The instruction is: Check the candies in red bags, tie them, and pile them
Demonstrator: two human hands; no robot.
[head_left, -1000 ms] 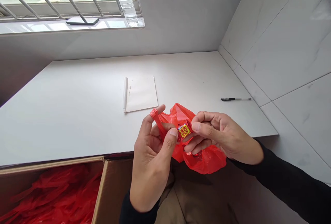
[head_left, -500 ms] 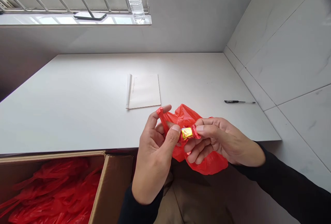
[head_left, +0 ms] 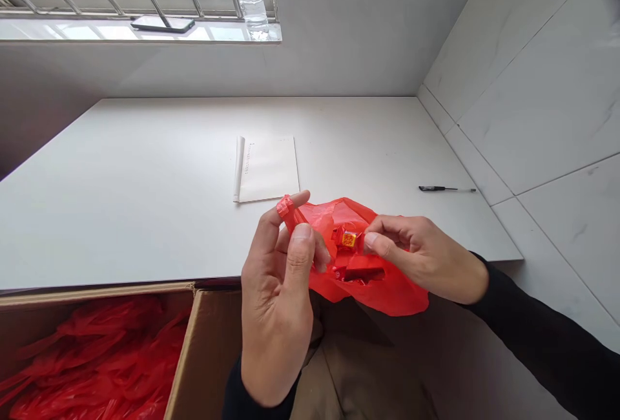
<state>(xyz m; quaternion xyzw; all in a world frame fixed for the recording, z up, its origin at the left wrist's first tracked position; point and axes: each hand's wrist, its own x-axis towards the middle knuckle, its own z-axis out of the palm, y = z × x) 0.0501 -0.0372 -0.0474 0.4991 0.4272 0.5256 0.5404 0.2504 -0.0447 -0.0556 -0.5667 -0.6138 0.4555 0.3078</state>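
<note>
A small wrapped candy (head_left: 349,239) in red and yellow foil is pinched at its right end by my right hand (head_left: 416,255). It hangs over the mouth of a red plastic bag (head_left: 387,294), and more red wrappers show inside. My left hand (head_left: 281,284) carries the bag, with one handle looped around the index finger and the thumb raised. The bag sags just past the front edge of the table, above my lap.
On the white table (head_left: 159,181) lie a notebook (head_left: 268,168) and a black pen (head_left: 445,189). At lower left, a cardboard box (head_left: 181,355) holds many red plastic bags (head_left: 101,355). A phone (head_left: 162,24) and a clear bottle (head_left: 252,3) are on the windowsill.
My left thumb has let go of the candy's left end and lifted away to the left. The candy stays in my right fingers, and the bag's mouth has spread wider below it.
</note>
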